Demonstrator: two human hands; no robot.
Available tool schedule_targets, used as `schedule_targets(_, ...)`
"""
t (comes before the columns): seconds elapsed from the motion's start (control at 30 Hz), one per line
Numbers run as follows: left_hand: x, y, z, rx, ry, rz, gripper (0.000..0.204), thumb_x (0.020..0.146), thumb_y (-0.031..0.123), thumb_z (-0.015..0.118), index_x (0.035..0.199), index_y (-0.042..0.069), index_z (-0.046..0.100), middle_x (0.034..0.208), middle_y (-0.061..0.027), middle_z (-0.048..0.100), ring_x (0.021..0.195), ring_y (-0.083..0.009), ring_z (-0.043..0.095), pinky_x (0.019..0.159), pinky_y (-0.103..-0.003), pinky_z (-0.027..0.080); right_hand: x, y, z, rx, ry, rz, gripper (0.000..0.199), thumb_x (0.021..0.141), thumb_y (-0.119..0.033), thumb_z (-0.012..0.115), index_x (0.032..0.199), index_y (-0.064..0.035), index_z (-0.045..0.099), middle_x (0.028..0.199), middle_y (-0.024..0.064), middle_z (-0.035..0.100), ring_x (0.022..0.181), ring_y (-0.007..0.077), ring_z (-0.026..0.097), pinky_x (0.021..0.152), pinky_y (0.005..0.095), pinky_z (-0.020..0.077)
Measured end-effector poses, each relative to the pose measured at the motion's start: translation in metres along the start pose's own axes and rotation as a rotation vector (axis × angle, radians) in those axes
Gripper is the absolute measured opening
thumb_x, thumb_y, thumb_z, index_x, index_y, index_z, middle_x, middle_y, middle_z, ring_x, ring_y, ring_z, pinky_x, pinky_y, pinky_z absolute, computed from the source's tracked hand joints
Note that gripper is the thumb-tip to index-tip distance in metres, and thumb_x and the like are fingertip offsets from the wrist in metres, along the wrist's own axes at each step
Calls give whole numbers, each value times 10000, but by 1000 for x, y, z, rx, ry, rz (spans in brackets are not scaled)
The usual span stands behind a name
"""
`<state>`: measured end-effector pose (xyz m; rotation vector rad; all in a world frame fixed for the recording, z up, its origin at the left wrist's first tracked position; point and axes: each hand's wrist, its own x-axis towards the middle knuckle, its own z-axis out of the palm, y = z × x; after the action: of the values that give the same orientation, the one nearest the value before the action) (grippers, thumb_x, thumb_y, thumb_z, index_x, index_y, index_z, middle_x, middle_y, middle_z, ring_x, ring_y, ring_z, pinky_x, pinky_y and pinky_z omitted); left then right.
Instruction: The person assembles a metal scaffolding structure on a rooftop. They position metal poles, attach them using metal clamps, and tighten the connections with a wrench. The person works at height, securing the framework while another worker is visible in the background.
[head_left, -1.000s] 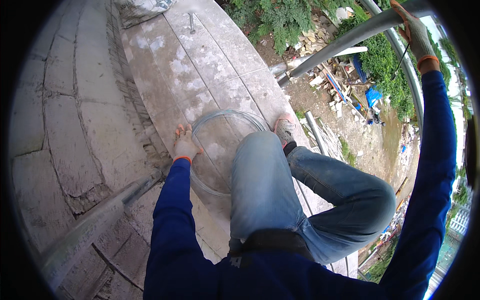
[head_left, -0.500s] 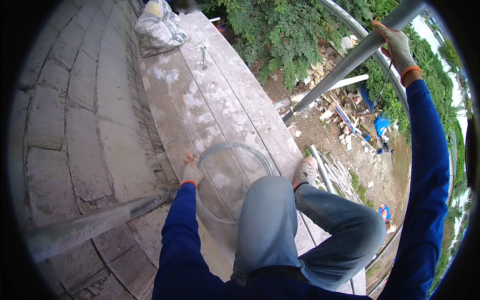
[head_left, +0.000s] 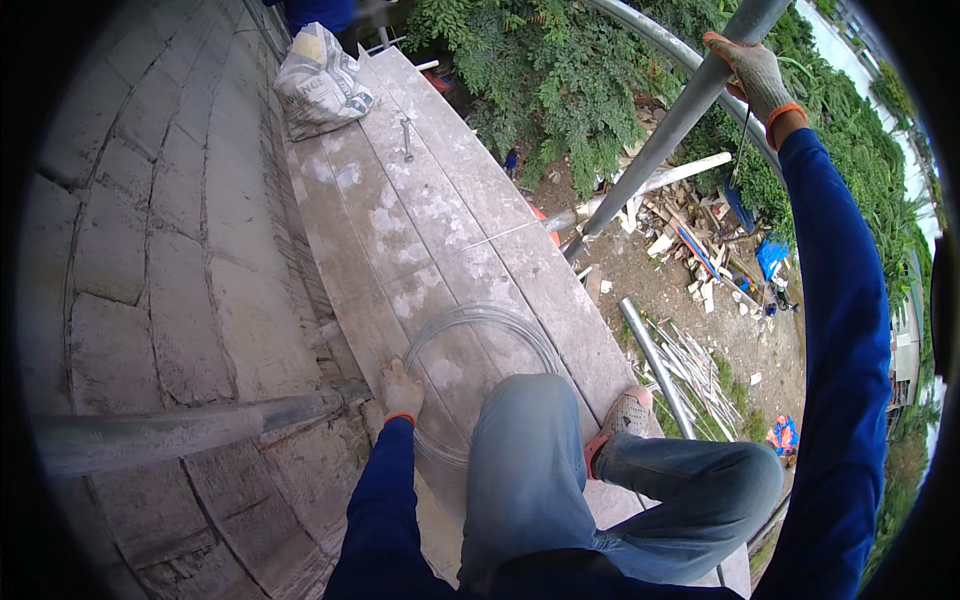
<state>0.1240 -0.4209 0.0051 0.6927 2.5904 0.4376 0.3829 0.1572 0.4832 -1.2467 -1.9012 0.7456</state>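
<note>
My right hand (head_left: 757, 80), in a pale glove with an orange cuff, is wrapped round a slanting grey metal scaffold pipe (head_left: 690, 115) at the upper right. My left hand (head_left: 402, 388), gloved the same way, lies at the left edge of the plank platform (head_left: 500, 265) with its fingers stretched forward. It touches or overlaps the left side of a coil of thin metal wire (head_left: 480, 314); I cannot tell which. Part of the coil is hidden behind my bent knee (head_left: 530, 430). Farther along the planks lies a metal bolt or wrench-like tool (head_left: 407, 140).
A crumpled white-grey sack (head_left: 320, 85) sits at the platform's far end, near a person in blue (head_left: 320, 12). A block wall (head_left: 170, 280) and a horizontal pipe (head_left: 200, 435) flank the left. Beyond the right edge is a drop to ground with debris (head_left: 700, 250) and trees (head_left: 540, 90).
My left hand has shifted slightly right and nearer to me along the platform edge. The view has tilted a little, and my right hand keeps its hold on the pipe.
</note>
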Motion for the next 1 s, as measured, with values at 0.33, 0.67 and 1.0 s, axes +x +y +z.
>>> schedule_targets(0.33,62,-72,27,-229,-200,-54,453,702,111,778,1111,4,616,1162,-208,662,1095,-401,632,945,-451,512,-16,-26,20,20,93,154,493,778,-438,840,1078,-97,646,968,30,692,884,168,666,751,392,548)
schedule_targets(0.67,45,-31,1,-124,-213,-41,370,800,156,662,1120,-22,604,1185,-299,623,1144,-448,594,1002,-464,475,-16,-23,16,-26,138,162,509,779,-429,838,1074,-70,631,955,55,698,859,188,688,712,396,568)
schedule_targets(1.0,-5,-42,30,-40,80,-55,491,795,212,706,1197,-32,562,1079,-267,683,1006,-417,675,887,-448,528,-18,-19,21,17,147,59,460,802,-414,803,1031,-35,679,848,77,716,676,171,682,557,316,558)
